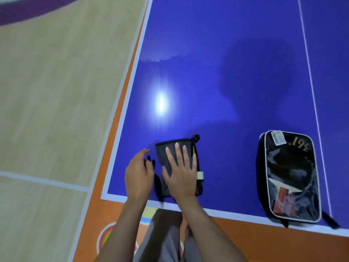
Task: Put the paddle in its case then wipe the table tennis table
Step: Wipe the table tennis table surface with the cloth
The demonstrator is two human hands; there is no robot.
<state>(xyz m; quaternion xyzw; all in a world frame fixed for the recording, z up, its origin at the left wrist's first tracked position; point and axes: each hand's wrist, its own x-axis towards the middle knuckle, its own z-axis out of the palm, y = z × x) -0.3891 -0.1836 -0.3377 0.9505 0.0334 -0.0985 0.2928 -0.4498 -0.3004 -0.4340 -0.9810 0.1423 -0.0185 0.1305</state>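
- My right hand [182,173] lies flat on the folded dark cloth [178,167], fingers straight and spread. That grip is wide and holds nothing; it just presses the cloth to the table [217,76].
- I judge the flat palm is there to pin the cloth and drive it across the surface, which suits the wiping half of the job.
- My left hand [138,173] hovers just beside the cloth's left edge, fingers loosely curled and gripping nothing. It looks set to steady or square up the fold, though I cannot tell whether a fingertip touches the fabric.
- The cloth sits close to the near-left corner of the table, inside the white border line, a sensible spot to begin a sweep outward.
- A small pale tag [200,175] sticks out of the cloth's right edge, with a dark loop at its far corner; any print on the tag is too small to read.
- The case [289,176] lies well apart to the right, flat on the table near the front edge and beside the white centre line, parked out of the wiping path for now.
- Through its clear front panel I make out a dark blade and a red shape low down, so the paddle [283,197] seems to be inside already (I cannot see whether the zip is fully closed).
- Writing: "361°" in gold on the case's far end, upside down from where I look. A white barcode sticker sits beside it, unreadable.
- A bright lamp glare shines on the blue top.
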